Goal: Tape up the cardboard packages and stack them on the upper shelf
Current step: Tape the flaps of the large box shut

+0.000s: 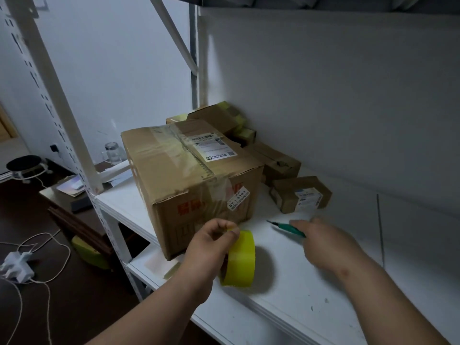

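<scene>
Left hand [211, 242] pinches a yellow tape roll [240, 260] beside a large brown cardboard box [189, 175]; right hand's [321, 241] grip holds a green-handled cutter [288, 228].

Two bare forearms reaching forward and up from the lower edge, left hand [211, 245] with fingers curled, thumb and forefinger pinched at its top, wrist bent, right hand [323, 241] back upward, blurred, fingers folded round a slim handle
</scene>
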The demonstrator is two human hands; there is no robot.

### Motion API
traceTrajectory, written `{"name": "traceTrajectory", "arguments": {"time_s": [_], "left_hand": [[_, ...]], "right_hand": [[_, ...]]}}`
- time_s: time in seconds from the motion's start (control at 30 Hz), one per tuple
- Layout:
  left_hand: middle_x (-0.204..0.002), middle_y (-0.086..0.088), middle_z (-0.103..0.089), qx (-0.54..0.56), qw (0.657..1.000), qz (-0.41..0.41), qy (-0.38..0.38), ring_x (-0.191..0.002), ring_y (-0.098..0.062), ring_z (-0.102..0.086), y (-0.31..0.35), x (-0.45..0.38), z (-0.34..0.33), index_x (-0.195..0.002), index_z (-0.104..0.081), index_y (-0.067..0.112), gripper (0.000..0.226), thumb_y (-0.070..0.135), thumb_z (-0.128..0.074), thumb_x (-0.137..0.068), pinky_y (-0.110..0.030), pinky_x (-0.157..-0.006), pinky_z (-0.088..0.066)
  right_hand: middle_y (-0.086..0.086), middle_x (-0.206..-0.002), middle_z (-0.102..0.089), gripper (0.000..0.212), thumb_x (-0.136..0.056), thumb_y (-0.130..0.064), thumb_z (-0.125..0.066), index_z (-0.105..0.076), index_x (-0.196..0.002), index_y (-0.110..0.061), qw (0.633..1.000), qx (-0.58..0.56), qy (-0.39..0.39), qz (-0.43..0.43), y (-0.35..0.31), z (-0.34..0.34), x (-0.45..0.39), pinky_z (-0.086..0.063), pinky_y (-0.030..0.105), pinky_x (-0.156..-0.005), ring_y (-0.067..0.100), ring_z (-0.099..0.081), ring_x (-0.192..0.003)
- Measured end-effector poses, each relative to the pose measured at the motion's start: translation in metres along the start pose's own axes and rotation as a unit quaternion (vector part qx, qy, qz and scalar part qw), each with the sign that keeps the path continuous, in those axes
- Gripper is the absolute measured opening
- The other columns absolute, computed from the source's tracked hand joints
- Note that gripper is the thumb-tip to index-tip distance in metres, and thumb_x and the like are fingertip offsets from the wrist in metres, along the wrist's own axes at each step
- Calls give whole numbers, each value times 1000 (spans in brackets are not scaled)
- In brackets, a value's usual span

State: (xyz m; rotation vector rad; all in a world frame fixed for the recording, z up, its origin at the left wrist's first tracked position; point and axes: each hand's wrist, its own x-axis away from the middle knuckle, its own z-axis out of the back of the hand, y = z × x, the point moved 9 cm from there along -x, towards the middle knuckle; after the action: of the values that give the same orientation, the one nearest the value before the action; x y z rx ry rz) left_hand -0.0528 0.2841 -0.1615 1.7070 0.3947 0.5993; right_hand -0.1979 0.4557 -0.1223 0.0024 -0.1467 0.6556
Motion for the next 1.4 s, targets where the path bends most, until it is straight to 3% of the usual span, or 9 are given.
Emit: {"name": "traceTrajectory", "arguments": {"time_s": [0.1, 0.2, 0.27, 0.33, 0.4, 0.8, 0.97, 1.17, 1.4], "left_hand": [[-76, 1, -57, -18, 1000, 2, -9, -70, -18, -49, -1, 1, -7, -82, -68, 24, 15, 33, -65, -93, -32, -62, -40], [-75, 1, -58, -33, 999, 6, -15, -71, -18, -49, -2, 2, -10, -80, -69, 24, 16, 33, -66, -93, -33, -64, -40], [-74, 3, -59, -41, 999, 6, -19, -70, -17, -50, -3, 3, -13, -79, -69, 26, 16, 30, -66, -93, -32, -63, -40], [-71, 3, -59, -40, 999, 4, -30, -65, -14, -51, -2, 5, -16, -78, -70, 25, 17, 26, -65, -94, -30, -60, -40], [-70, 2, -60, -37, 999, 0, -33, -62, -12, -52, 1, 8, -16, -77, -70, 22, 19, 22, -64, -95, -27, -56, -40], [-56, 1, -57, -98, 995, 27, 18, -46, -11, -47, -1, 34, 49, -77, -73, 14, 15, 19, -69, -90, -20, -43, -33], [-71, -12, -71, -133, 990, 36, 10, -64, -17, -60, 9, 42, 110, -75, -79, 17, 18, 35, -75, -71, -27, -58, -43], [-69, -7, -73, -170, 984, 40, 35, -59, -12, -62, 20, 38, 210, -73, -80, 12, 18, 21, -74, -87, -21, -54, -43], [-72, 0, -72, -378, 925, 5, 40, -71, -14, -65, 29, -7, 286, -84, -80, 24, 18, 37, -69, -90, -30, -58, -48]], "right_hand": [[1, -117, -50, 58, -94, -9, -41, -38, -146, -35, 999, 24, -33, -8, 4, -29, 4, -48, 36, -92, 21, -54, -105], [-2, -147, -42, 58, -97, -20, -45, -32, -152, -33, 1000, 8, 7, 2, -5, -28, 5, -27, 38, -115, 21, -39, -134], [-5, -140, -51, 44, -99, -24, -51, -49, -143, -29, 981, -184, 63, 19, -24, -10, 9, -36, 26, -106, 13, -46, -125], [-11, -116, -66, 24, -98, -27, -57, -67, -119, -31, 915, -398, 57, 30, -46, -1, 18, -45, 17, -85, 2, -58, -104], [-12, -93, -71, 10, -94, -28, -62, -71, -93, -32, 875, -481, 48, 38, -63, 0, 25, -48, 13, -71, -1, -63, -86], [-8, -79, -71, 17, -88, -16, -72, -71, -77, -29, 855, -512, 80, 29, -118, -11, 47, -48, 13, -67, 0, -64, -77], [-12, -84, -65, 22, -86, -18, -72, -71, -76, -37, 880, -452, 133, 67, -182, -16, 56, -45, 12, -71, -2, -59, -86], [-9, -84, -61, 9, -87, -18, -69, -75, -85, -24, 878, -445, 163, 69, -277, -36, 44, -49, 22, -75, 6, -60, -83], [-15, -85, -56, 11, -90, -18, -65, -76, -91, -20, 888, -431, 153, 50, -354, -47, 5, -49, 26, -87, 9, -60, -92]]}}
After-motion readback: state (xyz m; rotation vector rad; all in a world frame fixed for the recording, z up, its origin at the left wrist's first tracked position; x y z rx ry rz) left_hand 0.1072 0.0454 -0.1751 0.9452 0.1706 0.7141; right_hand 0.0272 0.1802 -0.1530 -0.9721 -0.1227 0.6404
